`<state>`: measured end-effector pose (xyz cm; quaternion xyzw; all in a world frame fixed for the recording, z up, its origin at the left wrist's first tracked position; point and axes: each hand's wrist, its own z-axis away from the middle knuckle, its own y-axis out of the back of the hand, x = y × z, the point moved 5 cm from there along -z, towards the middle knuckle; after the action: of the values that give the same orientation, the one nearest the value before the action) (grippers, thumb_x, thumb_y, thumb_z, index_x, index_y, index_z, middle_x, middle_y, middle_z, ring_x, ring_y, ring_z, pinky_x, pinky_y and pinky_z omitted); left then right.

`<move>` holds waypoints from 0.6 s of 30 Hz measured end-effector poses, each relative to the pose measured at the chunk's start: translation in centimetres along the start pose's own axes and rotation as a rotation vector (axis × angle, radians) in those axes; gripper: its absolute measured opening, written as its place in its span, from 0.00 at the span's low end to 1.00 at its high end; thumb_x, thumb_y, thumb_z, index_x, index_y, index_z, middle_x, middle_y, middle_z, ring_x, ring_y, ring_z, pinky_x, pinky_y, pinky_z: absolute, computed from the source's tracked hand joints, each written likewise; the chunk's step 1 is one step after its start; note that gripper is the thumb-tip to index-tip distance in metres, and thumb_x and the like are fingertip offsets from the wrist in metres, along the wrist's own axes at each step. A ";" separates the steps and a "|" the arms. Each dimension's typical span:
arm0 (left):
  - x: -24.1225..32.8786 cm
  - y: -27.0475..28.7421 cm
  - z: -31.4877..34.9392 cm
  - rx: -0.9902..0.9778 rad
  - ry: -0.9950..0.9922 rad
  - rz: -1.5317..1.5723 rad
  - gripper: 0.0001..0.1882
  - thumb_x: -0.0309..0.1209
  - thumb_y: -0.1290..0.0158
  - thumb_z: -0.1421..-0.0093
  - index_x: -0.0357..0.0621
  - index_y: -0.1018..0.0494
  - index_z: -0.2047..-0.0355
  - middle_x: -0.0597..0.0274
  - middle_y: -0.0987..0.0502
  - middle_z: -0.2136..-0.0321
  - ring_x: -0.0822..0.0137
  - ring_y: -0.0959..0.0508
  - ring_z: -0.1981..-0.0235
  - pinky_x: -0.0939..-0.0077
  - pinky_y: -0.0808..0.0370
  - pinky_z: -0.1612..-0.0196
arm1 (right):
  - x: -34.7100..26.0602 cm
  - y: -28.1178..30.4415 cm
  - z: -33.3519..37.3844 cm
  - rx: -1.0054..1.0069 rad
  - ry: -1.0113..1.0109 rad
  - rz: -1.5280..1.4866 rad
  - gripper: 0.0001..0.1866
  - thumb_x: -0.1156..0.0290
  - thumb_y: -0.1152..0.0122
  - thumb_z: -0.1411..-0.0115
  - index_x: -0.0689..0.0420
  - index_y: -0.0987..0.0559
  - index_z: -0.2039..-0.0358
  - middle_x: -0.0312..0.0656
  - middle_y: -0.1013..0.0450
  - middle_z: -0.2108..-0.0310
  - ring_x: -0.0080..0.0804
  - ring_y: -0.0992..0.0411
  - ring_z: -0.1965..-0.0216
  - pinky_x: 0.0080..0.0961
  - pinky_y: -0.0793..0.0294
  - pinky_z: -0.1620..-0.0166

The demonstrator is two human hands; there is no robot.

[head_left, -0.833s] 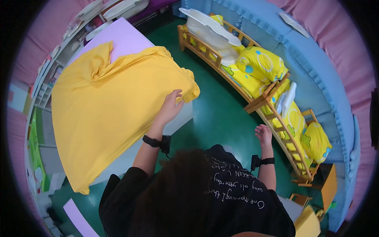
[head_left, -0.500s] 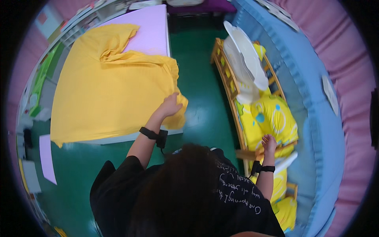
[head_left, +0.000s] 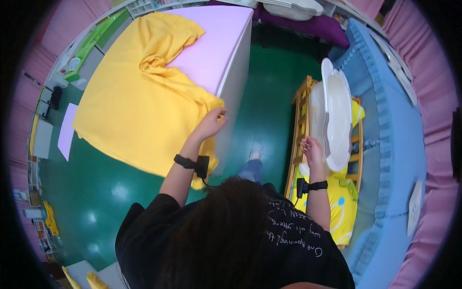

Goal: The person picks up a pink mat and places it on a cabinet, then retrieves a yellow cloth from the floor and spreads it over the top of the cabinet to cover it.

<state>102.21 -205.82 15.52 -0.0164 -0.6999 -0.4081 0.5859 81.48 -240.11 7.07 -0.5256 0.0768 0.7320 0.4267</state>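
Observation:
A yellow cloth lies over much of the bed-height table with a lilac top, bunched into a twisted fold near its middle. Its near side hangs over the table's edge. My left hand is at the cloth's right-hand edge, with loosely bent fingers apart and no cloth visibly pinched in them. On the other side, my right hand hangs in front of a white plastic baby bathtub, its fingers half curled and apart, holding nothing. The tub leans on its side in a wooden crib.
Yellow patterned bedding fills the crib's near part. Blue padded panels line the right side. At the back sit a purple cushion and stacked white tubs. Green floor runs between table and crib.
My view has turned and moved ahead along the aisle. My left hand has come up off the cloth's surface to its edge; my right hand has moved from the bedding to beside the tub.

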 end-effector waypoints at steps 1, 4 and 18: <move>-0.1 0.4 -2.2 0.079 -0.024 0.052 0.17 0.32 0.52 0.47 0.35 0.32 0.58 0.48 0.28 0.62 0.56 0.28 0.59 0.70 0.32 0.54 | -1.0 -0.7 -2.4 -0.012 0.015 0.010 0.07 0.69 0.54 0.42 0.58 0.30 0.65 0.39 0.30 0.74 0.27 0.30 0.74 0.20 0.31 0.73; -2.3 1.1 -9.2 0.207 0.009 0.148 0.15 0.32 0.53 0.45 0.34 0.31 0.60 0.48 0.27 0.64 0.59 0.27 0.61 0.71 0.32 0.56 | -2.8 -3.9 -9.4 -0.090 -0.001 0.061 0.08 0.68 0.53 0.42 0.58 0.30 0.66 0.38 0.30 0.74 0.27 0.30 0.74 0.22 0.31 0.72; -15.2 11.0 -36.6 0.797 0.445 0.713 0.25 0.27 0.57 0.47 0.33 0.45 0.48 0.50 0.32 0.66 0.59 0.25 0.73 0.72 0.25 0.80 | -19.8 -15.3 -42.0 -0.163 0.012 0.009 0.06 0.69 0.51 0.43 0.56 0.29 0.67 0.37 0.30 0.74 0.27 0.32 0.72 0.23 0.33 0.70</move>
<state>142.01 -213.11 8.20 0.0572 -0.6109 0.1160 0.7811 123.47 -264.89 10.46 -0.5626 0.0219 0.7346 0.3786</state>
